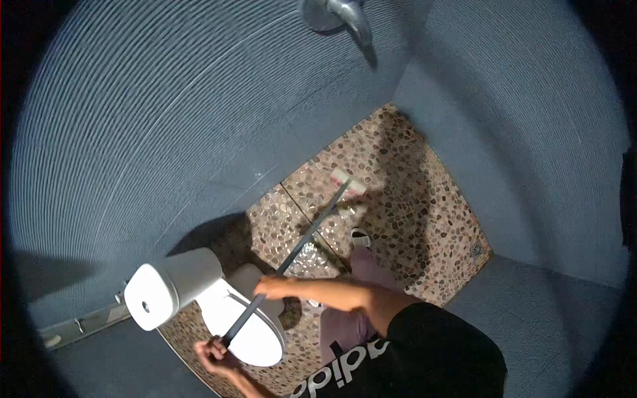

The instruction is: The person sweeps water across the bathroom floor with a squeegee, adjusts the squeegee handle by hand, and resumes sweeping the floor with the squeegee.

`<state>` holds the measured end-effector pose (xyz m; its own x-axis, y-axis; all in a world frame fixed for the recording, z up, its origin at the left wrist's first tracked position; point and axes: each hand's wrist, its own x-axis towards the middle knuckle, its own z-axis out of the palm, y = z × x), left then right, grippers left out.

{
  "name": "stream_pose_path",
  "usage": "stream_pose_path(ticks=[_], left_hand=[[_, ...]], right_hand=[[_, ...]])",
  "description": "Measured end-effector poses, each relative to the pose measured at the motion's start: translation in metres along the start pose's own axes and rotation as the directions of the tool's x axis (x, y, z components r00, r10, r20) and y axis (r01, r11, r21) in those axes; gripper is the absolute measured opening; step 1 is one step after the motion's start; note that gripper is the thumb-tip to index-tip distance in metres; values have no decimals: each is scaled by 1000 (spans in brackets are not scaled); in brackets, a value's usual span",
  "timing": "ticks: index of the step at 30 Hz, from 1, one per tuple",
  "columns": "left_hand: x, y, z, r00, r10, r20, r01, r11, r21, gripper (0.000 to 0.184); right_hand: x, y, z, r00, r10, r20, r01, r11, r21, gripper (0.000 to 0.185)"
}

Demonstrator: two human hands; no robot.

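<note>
A long-handled floor brush (296, 249) runs slantwise across the view, with a dark grey pole and a pale head (348, 182) edged in pink that rests on the pebble-patterned floor. My right hand (275, 286) is closed round the pole partway down, above the toilet. Close to the pole's upper end, my left hand (215, 353) has its fingers curled about it. Beneath both hands stands the white toilet (255, 341), its lid down and its cistern (152, 296) at the left.
Wet, shiny floor (279, 222) lies between the toilet and the brush head, crossed by a dark seam. Ribbed blue-grey walls enclose the room. A metal fixture (342, 14) juts from the wall above. A drain grate (476, 250) sits in the right corner. My slippered foot (360, 237) stands near the pole.
</note>
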<state>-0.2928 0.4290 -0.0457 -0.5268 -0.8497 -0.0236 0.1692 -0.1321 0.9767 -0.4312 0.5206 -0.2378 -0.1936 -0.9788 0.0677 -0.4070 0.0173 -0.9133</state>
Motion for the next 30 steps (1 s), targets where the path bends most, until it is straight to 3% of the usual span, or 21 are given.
stream_pose_path(ticks=[2,3,4,6,8,9,10,11,12,13,14,17,18,20,21,22,25,27,28,29,30], left_hand=[[-1,-59,51,989,-147,12,147,987,-61,18],[-1,-106,50,972,-216,92,226,968,-111,16],[-6,-133,79,971,-167,173,182,981,-73,17],[-7,-155,145,957,-142,253,163,985,-63,19],[2,-152,151,936,-157,316,189,979,-74,22],[8,-146,134,977,-12,214,-12,994,112,19],[11,-124,127,990,-101,-99,99,995,-27,20],[16,-89,108,991,-129,-23,126,989,-78,20],[21,-55,90,986,-155,54,161,979,-124,20],[27,-37,70,974,-31,224,47,997,-64,21],[22,-22,79,977,-45,209,58,997,-56,21],[12,-30,100,988,-118,103,124,991,-48,21],[9,-49,111,981,-113,158,115,993,-5,18],[-5,-108,138,957,-246,154,264,958,-109,16],[-5,-147,138,923,-181,339,227,969,-101,19],[-18,-154,171,925,-230,302,256,965,-50,21],[-9,-156,193,929,-198,312,218,975,-30,21],[13,-142,124,945,-281,167,302,946,-119,19],[22,-114,105,930,-260,259,300,945,-132,18],[26,-77,97,907,-233,351,298,944,-143,18],[22,-54,93,949,-204,240,238,964,-119,17]], right_hand=[[-39,72,-40,990,87,-115,-101,988,-116,17],[-62,78,-88,894,448,-23,-448,894,16,11],[-82,126,-102,966,258,6,-245,924,-292,11],[-110,149,-148,891,449,-64,-450,893,2,15],[-109,183,-129,904,358,-235,-325,931,168,14],[-92,175,-110,923,315,-220,-292,947,131,13],[-76,167,-92,941,271,-205,-256,962,96,11],[-60,95,-110,927,373,-31,-373,928,12,8],[-46,56,-105,961,275,2,-273,955,-114,7],[-37,35,-87,950,312,-29,-304,939,163,11],[-42,36,-80,948,315,-34,-306,938,165,11],[-56,45,-70,935,23,-355,-5,999,51,19],[-67,63,-87,971,172,-168,-188,979,-83,14],[-111,115,-117,948,235,-215,-250,967,-44,6],[-127,151,-123,906,382,-183,-408,903,-134,7],[-153,177,-130,901,229,-368,-305,938,-163,8],[-155,176,-149,927,240,-290,-312,921,-235,13],[-118,142,-125,957,198,-214,-253,927,-276,12],[-84,118,-100,787,616,-13,-602,774,197,9],[-79,62,-113,871,490,-31,-481,864,149,8],[-59,66,-65,933,333,-137,-346,934,-84,10]])
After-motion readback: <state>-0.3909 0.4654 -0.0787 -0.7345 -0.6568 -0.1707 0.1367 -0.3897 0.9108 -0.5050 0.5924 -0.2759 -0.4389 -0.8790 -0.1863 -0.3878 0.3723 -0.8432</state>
